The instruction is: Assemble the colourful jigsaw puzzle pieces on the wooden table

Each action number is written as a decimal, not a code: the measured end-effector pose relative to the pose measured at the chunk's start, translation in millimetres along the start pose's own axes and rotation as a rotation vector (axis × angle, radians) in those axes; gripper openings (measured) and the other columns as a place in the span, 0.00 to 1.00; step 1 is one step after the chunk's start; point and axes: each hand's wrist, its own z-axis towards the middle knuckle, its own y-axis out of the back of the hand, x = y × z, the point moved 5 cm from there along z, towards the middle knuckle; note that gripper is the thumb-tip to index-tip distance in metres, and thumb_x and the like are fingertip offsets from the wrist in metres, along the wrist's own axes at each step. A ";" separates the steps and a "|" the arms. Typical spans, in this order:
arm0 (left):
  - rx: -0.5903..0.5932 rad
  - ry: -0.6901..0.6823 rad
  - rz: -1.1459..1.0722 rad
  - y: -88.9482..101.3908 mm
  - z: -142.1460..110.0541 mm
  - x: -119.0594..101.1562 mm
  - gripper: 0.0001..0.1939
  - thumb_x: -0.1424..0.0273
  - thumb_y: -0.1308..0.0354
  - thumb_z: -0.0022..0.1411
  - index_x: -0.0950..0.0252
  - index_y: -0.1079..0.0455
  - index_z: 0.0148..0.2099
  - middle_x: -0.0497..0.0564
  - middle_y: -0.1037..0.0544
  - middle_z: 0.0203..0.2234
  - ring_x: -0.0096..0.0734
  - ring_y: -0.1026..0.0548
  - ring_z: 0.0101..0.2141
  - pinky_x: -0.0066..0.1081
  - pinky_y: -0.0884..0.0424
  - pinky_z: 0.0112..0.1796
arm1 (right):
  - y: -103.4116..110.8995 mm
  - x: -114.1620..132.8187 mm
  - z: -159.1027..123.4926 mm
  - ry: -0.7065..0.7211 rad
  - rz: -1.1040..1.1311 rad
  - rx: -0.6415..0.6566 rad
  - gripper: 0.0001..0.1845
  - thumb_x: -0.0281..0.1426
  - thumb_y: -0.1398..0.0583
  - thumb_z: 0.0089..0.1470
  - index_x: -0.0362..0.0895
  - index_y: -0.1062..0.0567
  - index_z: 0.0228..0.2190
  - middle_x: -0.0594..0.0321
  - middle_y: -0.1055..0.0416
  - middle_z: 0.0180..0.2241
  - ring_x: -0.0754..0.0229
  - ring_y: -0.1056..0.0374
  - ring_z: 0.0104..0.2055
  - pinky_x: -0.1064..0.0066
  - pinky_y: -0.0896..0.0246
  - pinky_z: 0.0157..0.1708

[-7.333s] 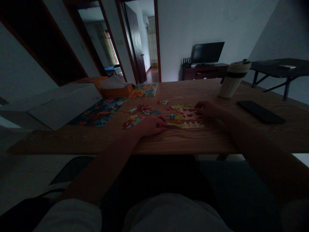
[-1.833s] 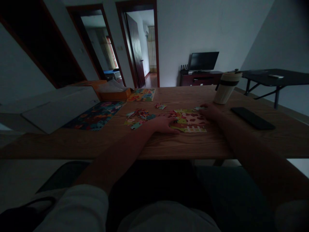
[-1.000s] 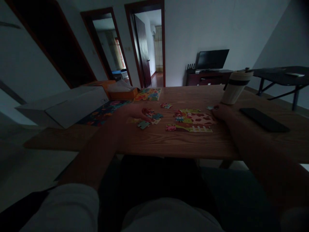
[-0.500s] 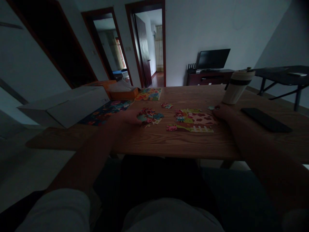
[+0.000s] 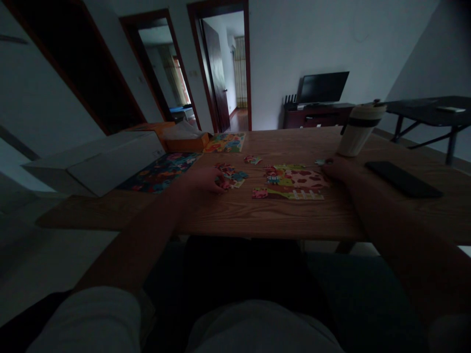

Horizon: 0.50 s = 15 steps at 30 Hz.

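Dim wooden table (image 5: 257,215): left hand (image 5: 204,179) curled on loose pieces (image 5: 231,176), puzzle (image 5: 294,184) to its right; right hand (image 5: 336,169) flat on puzzle's far-right edge, grip unclear.

1. The one camera sits on my head, looking forward and down along both my arms.
2. It faces across the wooden worktop (image 5: 265,215) towards the far wall and open doorways.
3. My lap fills the bottom edge; the worktop's near edge lies close, mid-frame.
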 end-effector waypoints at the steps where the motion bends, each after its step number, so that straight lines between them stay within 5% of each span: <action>1: -0.026 0.000 0.009 1.1 0.3 -1.7 0.18 0.57 0.37 0.57 0.62 0.22 0.45 0.53 0.19 0.43 0.41 0.24 0.43 0.33 0.33 0.42 | -0.8 -0.8 0.0 -0.023 -0.014 0.022 0.15 0.37 0.42 0.60 0.45 0.19 0.43 0.44 0.23 0.43 0.41 0.25 0.45 0.53 0.32 0.44; 15: -0.103 -0.028 0.011 -2.8 3.7 0.2 0.34 0.62 0.37 0.54 0.59 0.32 0.64 0.51 0.19 0.41 0.38 0.23 0.37 0.31 0.32 0.37 | 2.5 5.3 -4.2 -0.033 -0.051 0.021 0.16 0.37 0.41 0.59 0.44 0.19 0.43 0.45 0.22 0.43 0.42 0.25 0.44 0.55 0.31 0.43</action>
